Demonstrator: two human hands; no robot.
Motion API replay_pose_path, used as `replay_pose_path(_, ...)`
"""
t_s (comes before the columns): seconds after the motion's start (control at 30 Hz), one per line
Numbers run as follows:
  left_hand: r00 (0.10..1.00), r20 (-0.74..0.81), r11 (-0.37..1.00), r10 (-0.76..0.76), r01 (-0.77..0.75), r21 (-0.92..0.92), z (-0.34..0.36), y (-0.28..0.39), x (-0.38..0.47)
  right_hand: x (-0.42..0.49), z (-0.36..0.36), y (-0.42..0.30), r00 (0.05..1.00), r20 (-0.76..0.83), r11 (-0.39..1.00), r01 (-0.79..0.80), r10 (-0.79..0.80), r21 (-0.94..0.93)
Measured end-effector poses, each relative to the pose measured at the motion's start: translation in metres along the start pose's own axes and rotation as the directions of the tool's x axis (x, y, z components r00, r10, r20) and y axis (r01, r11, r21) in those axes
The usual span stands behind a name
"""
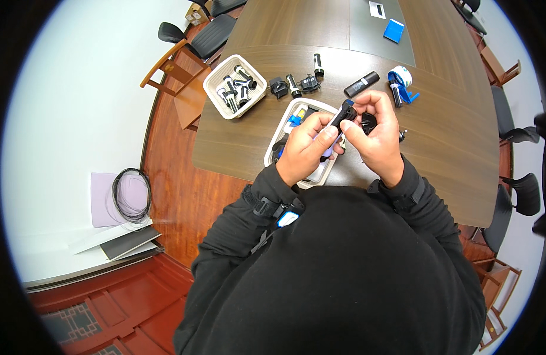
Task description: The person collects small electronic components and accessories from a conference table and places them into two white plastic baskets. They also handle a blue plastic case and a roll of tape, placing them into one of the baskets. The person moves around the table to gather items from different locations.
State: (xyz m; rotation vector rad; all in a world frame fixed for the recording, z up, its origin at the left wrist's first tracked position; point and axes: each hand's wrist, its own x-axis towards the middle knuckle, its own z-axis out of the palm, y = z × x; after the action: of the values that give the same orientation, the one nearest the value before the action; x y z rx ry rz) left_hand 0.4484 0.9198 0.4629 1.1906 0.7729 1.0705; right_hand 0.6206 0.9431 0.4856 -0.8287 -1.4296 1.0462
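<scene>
My left hand (299, 144) is wrapped around a slim handheld device (342, 114) with a black upper part and a purple lower part. The device is tilted, its upper end towards the right. My right hand (381, 140) grips that upper end, with the thumb against its side and the fingers behind it. A black curved piece (368, 121) shows by the right palm; whether it is held or lies on the table I cannot tell. Partly hidden under my left hand is a cream basket (319, 104) holding blue, black and white items.
A second cream basket (209, 95) holds several black-and-white cylinders. Black power adapters (279, 87), upright cylinders (317, 65) and a black tube (361, 84) stand or lie beyond my hands on the wooden table (450, 146). At right are a tape roll (401, 76) and another cylinder (395, 93).
</scene>
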Motion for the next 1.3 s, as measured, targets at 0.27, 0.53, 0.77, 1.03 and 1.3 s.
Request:
replay_pose_path(0.27, 0.997, 0.01, 0.982, -0.073, 0.074, -0.176, 0.002, -0.001, -0.002, -0.001, -0.004, 0.007, 1.0, 0.005, 0.998, 0.02, -0.02, -0.062)
replay_pose_path(0.53, 0.994, 0.017, 0.988, -0.106, 0.107, -0.114, 0.002, 0.001, -0.004, -0.001, -0.004, 0.009, 1.0, -0.004, 0.999, -0.013, 0.013, -0.047)
replay_pose_path(0.77, 0.997, 0.006, 0.991, -0.081, 0.082, -0.104, 0.003, 0.001, -0.005, -0.006, -0.008, 0.01, 0.999, 0.007, 0.999, -0.042, 0.042, 0.014)
replay_pose_path(1.03, 0.998, 0.005, 0.997, -0.057, 0.057, -0.048, 0.002, 0.0, -0.004, -0.005, -0.01, 0.012, 0.999, 0.031, 0.999, -0.036, 0.037, -0.025)
replay_pose_path(1.3, 0.998, 0.022, 0.998, -0.052, 0.051, 0.032, 0.0, 0.0, -0.002, -0.004, -0.009, 0.013, 0.998, 0.038, 0.998, -0.043, 0.044, -0.037)
